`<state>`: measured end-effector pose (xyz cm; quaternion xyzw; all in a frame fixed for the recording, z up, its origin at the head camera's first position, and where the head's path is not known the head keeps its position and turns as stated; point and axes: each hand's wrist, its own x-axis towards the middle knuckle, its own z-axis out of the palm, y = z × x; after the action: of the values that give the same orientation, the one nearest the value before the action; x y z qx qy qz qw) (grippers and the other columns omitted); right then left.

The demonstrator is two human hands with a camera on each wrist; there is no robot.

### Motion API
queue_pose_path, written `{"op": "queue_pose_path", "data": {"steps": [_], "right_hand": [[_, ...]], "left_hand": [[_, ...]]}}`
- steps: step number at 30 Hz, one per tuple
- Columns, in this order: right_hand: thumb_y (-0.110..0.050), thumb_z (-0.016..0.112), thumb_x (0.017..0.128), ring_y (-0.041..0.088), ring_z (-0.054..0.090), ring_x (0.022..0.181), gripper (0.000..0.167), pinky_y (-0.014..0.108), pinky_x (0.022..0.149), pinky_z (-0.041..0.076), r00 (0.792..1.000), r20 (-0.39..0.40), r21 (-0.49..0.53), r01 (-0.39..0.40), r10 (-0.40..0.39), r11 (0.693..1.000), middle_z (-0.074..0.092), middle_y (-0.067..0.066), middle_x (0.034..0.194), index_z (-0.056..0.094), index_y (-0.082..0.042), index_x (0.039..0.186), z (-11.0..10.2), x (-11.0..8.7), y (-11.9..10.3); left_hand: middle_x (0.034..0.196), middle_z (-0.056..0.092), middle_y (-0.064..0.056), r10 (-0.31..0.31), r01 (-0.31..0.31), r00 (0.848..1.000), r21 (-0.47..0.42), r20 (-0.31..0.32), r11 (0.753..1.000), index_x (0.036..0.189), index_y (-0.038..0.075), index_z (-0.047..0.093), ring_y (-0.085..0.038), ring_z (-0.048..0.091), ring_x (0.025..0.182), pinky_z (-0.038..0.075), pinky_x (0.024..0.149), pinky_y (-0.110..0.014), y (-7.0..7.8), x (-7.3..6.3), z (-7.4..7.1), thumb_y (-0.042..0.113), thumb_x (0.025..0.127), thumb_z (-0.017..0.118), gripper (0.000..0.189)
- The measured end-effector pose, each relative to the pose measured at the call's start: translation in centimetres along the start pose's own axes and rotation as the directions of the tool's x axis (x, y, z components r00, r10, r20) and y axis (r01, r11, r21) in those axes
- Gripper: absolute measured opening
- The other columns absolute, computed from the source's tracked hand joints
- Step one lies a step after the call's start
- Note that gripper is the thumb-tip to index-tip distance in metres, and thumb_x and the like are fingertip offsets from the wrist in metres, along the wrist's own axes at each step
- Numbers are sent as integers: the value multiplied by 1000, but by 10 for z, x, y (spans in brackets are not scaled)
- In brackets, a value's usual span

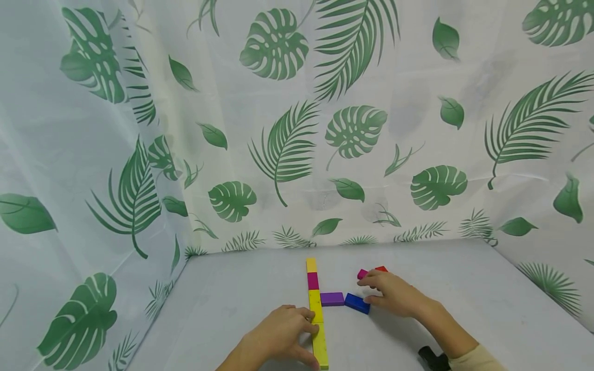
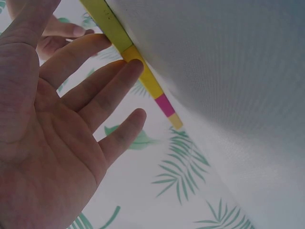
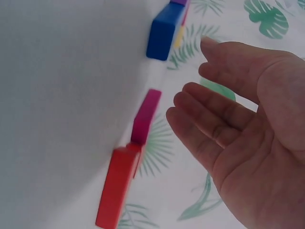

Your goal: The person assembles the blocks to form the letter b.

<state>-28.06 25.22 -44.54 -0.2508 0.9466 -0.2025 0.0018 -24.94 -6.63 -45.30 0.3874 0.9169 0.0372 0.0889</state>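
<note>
A straight row of blocks runs away from me in the head view: two long yellow blocks (image 1: 320,345), a magenta block (image 1: 313,281) and a short yellow block (image 1: 311,265). My left hand (image 1: 280,335) lies along the near yellow blocks, fingers loosely spread, fingertips at their side. A purple block (image 1: 332,299) sticks out rightward from the row, and a blue block (image 1: 357,303) lies at an angle off its end. My right hand (image 1: 394,293) hovers by the blue block, fingers relaxed and holding nothing. Near its fingertips are a loose magenta block (image 3: 146,117) and red blocks (image 3: 114,188).
A black object (image 1: 433,358) shows beside the right sleeve (image 1: 478,359) at the bottom edge. White cloth walls (image 1: 297,221) with green leaf prints close off the table (image 1: 241,278) at the back and sides.
</note>
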Motion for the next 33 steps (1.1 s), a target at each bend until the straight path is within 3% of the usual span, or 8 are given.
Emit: {"op": "queue_pose_path", "data": {"steps": [6,14,21,27,33], "right_hand": [[-18,79,93,24,67,97,36,41,84,62,998,-46,22,32,-31,999,71,11,118,74,-5,126,-12,-7,14],[-19,78,93,27,67,105,38,45,87,63,998,-41,61,-46,49,997,70,12,122,73,-6,128,-22,-13,26],[-23,80,92,22,63,101,41,34,78,61,995,-7,97,-103,104,990,70,7,114,73,-8,129,-26,-16,34],[-14,82,89,25,64,103,32,38,82,62,990,34,111,-136,133,984,70,5,111,76,-9,120,-28,-19,43],[-11,85,84,27,64,108,34,44,88,62,981,60,135,-193,187,972,71,3,110,77,-13,118,-27,-20,50]], "left_hand": [[133,70,14,-26,27,1000,-25,7,999,126,37,76,-4,61,125,48,115,-45,2,1,0,70,75,81,61],[132,70,14,-10,10,1000,-21,-3,1000,126,37,76,-4,61,124,49,114,-45,1,0,1,70,75,81,61],[132,70,14,-1,1,1000,-3,-6,1000,127,37,75,-5,60,125,49,113,-46,0,1,1,72,75,80,63],[133,70,13,-7,7,1000,-7,-1,1000,127,37,75,-6,61,125,50,113,-45,0,0,1,72,75,79,63],[133,70,13,0,0,1000,-2,-5,1000,127,37,75,-6,61,124,50,112,-44,-1,1,1,72,74,79,63]]}}
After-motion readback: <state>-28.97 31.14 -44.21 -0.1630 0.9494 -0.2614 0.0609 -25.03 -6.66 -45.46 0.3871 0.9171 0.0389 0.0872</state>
